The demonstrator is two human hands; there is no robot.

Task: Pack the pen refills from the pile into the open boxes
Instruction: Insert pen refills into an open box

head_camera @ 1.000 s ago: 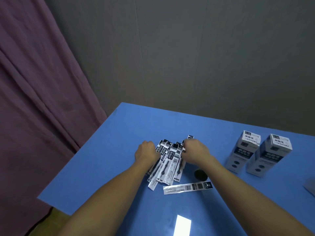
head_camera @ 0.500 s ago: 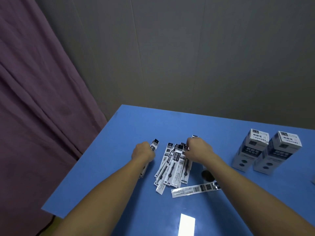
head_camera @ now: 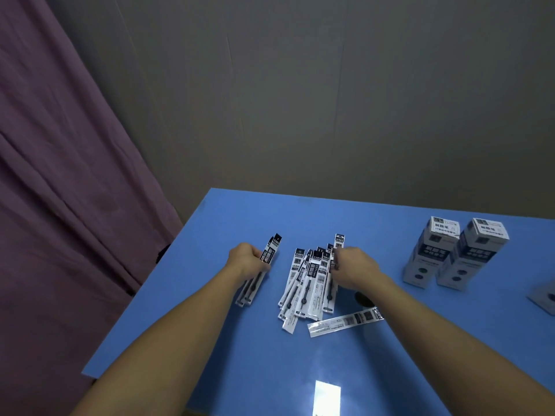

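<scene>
Purple cloth curtain [head_camera: 69, 175] hangs at the left beside the blue table [head_camera: 240, 355]. The left hand [head_camera: 247, 261] grips a small bunch of black-and-white packaged pen refills [head_camera: 261, 271], lifted apart from the fanned pile of refill packets [head_camera: 309, 283]. The right hand [head_camera: 354, 267] pinches the pile's far end, fingers curled. One stray refill packet [head_camera: 345, 321] lies crosswise nearby. Two upright white-and-navy cardboard boxes [head_camera: 453, 253] stand well apart, rightward.

Box print [head_camera: 444, 229] too blurred to read, grey object [head_camera: 545, 297] cut off at right edge, right hand [head_camera: 354, 267] fingertips hidden.
</scene>
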